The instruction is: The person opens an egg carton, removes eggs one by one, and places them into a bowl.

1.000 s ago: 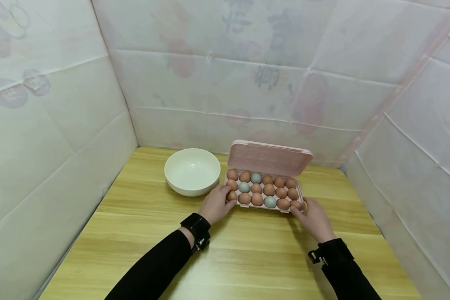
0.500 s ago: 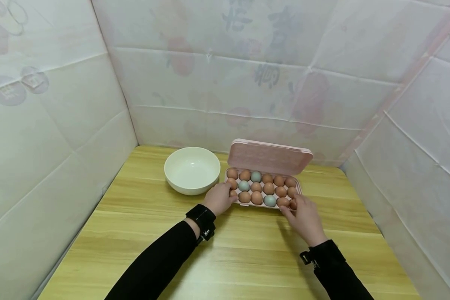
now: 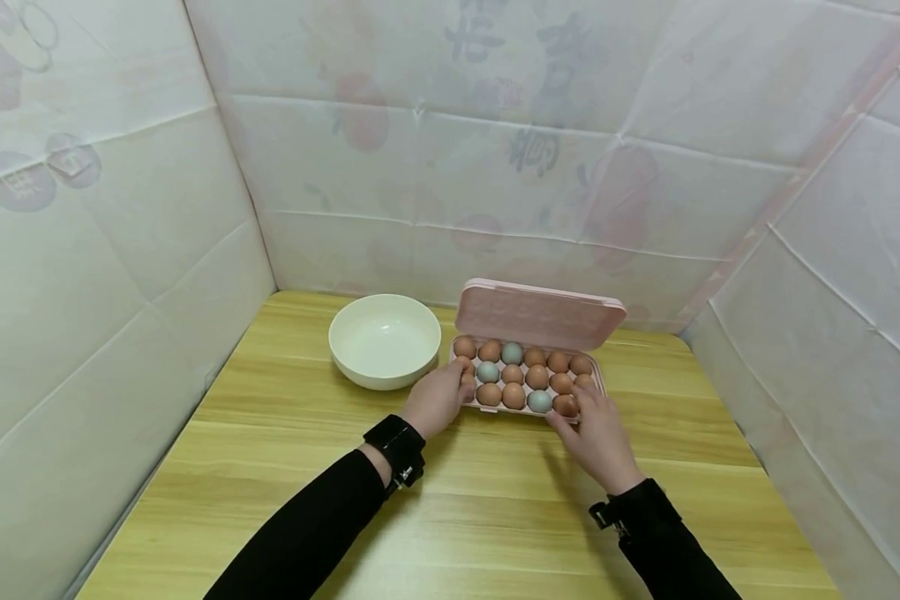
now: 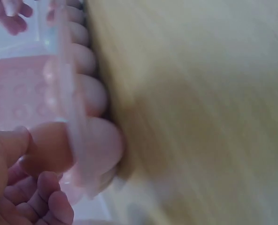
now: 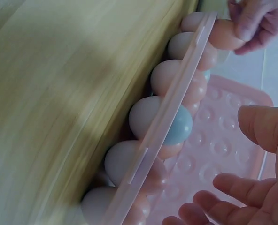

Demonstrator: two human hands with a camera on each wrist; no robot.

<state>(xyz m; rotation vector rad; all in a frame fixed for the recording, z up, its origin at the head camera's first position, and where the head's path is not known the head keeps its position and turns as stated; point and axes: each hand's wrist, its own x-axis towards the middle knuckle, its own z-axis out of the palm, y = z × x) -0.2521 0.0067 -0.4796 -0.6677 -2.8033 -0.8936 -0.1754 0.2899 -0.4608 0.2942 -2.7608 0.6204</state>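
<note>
A pink egg carton [image 3: 534, 412] lies with its lid [image 3: 540, 315] raised against the back, filled with rows of brown and pale blue eggs. At its front left corner my left hand [image 3: 433, 400] pinches a brown egg [image 4: 50, 146] between thumb and fingers, the egg right at its cup. My right hand [image 3: 602, 442] hovers over the front right corner, thumb and fingers spread apart, close to a brown egg [image 3: 566, 406]. Nothing sits between those fingers in the right wrist view. The right hand covers part of the carton's front right eggs.
A white bowl [image 3: 385, 342] stands left of the carton, near my left hand. The wooden table [image 3: 480, 508] ends at a back wall [image 3: 420, 192] covered in pale printed sheeting, with similar walls on both sides.
My right hand has shifted left from the carton's right end to above its front right eggs. The left hand's fingers have moved slightly inward onto the corner egg.
</note>
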